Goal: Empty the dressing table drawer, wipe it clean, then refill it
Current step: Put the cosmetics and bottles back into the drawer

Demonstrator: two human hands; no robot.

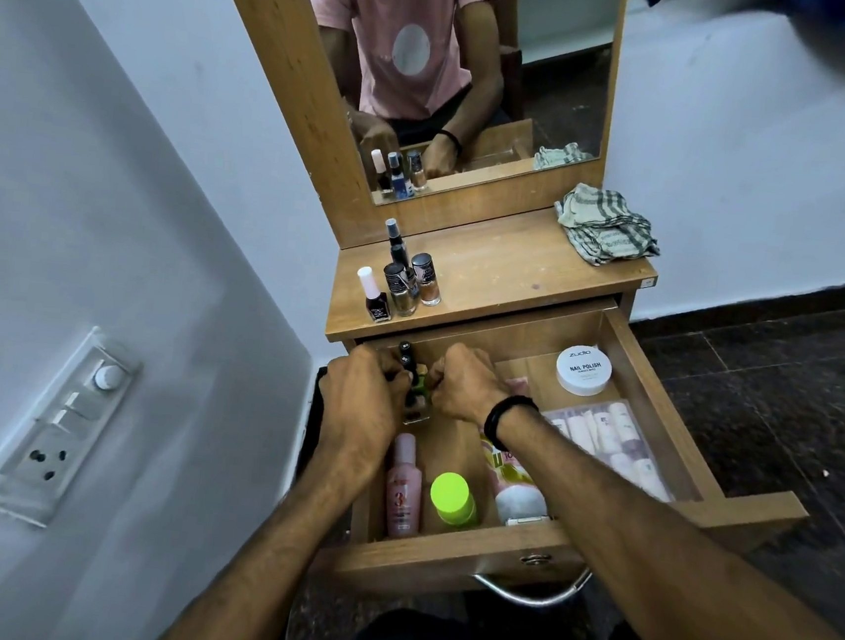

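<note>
The wooden drawer (659,415) of the dressing table is pulled open. Both my hands reach into its back left corner. My left hand (359,396) curls round dark-capped nail polish bottles (408,362). My right hand (466,383) curls its fingers beside a small green-topped bottle (419,386); what it holds is hidden. In the drawer lie a pink bottle (404,488), a neon green-capped container (452,498), a white-capped tube (512,488), a white nail polish remover jar (583,370) and a clear pouch of small bottles (610,441). Several nail polish bottles (406,284) stand on the tabletop.
A checked cloth (607,224) lies crumpled at the tabletop's back right. The mirror (460,65) rises behind the tabletop. A switch panel (60,419) is on the wall at left. A metal stool frame (533,593) sits under the drawer front. Dark floor lies to the right.
</note>
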